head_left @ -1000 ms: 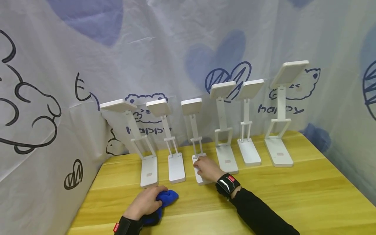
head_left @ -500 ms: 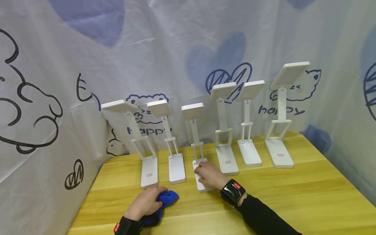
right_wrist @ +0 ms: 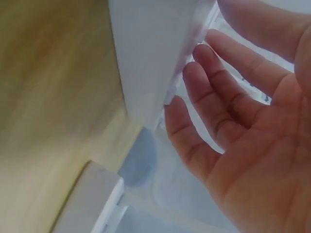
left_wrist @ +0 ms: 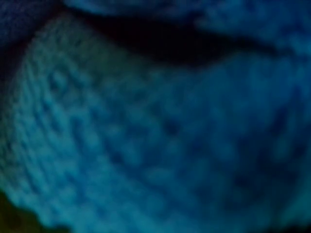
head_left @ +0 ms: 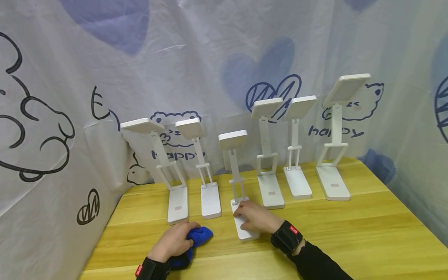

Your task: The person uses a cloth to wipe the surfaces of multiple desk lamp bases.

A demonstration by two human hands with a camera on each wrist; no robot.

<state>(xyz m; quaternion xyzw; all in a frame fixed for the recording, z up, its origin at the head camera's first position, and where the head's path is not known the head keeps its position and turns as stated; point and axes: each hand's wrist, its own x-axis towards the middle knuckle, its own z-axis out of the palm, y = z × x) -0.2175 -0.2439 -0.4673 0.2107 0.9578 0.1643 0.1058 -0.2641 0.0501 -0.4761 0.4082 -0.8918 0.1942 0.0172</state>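
Observation:
My right hand grips the base of a white folding desk lamp, third from the left in a row of such lamps. The lamp stands upright, a little nearer to me than its neighbours. In the right wrist view, bent fingertips lie along one edge of the lamp's base. At the front left, my left hand holds a bunched blue cloth on the table. Blue fabric fills the left wrist view, blurred and dark, so the fingers do not show there.
Two more white lamps stand to the left of the gripped one, and three stand to its right. The wooden table ends at the back against a white curtain with blue drawings.
The right hand has drawn the third lamp towards the front of the table, slightly to the right. The left hand and the blue cloth have stayed in place.

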